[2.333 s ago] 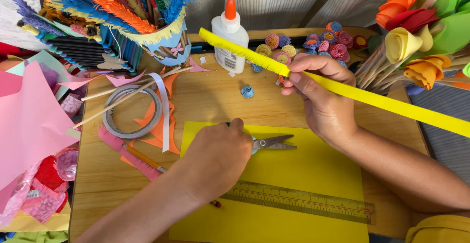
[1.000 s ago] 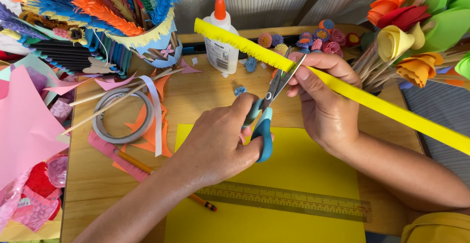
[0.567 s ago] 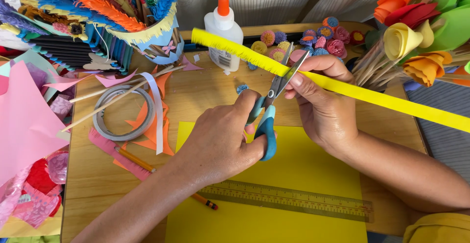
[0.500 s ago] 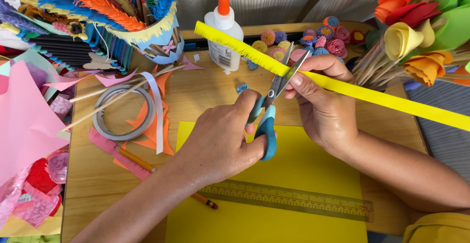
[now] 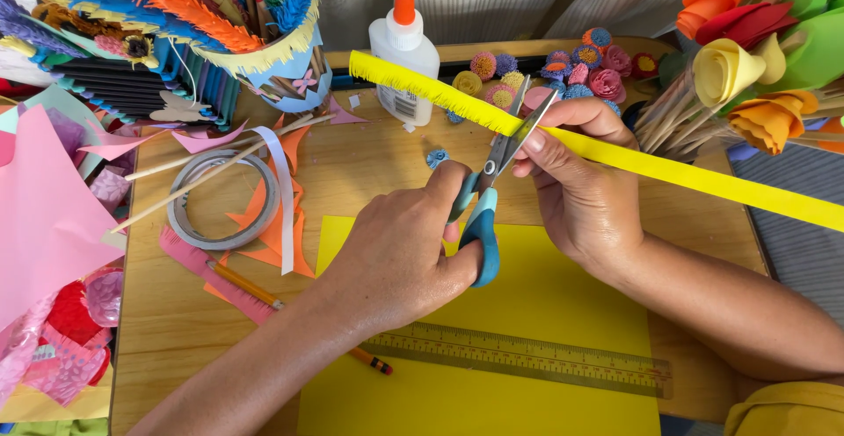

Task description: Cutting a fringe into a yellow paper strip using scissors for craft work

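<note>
My left hand grips blue-handled scissors, blades pointing up and away at a long yellow paper strip. My right hand pinches that strip just right of the blades. The strip's left part is cut into a fine fringe and sticks out toward a white glue bottle. Both hands hover over a yellow paper sheet on the wooden board.
A ruler lies across the yellow sheet, a pencil to its left. A tape roll, orange scraps and wooden sticks lie left. Small rolled paper flowers sit behind; large paper flowers stand right, a feathered paper pot back left.
My left hand picked the scissors up off the yellow sheet and brought them to the strip. The fringed stretch has grown as the blades worked along the strip.
</note>
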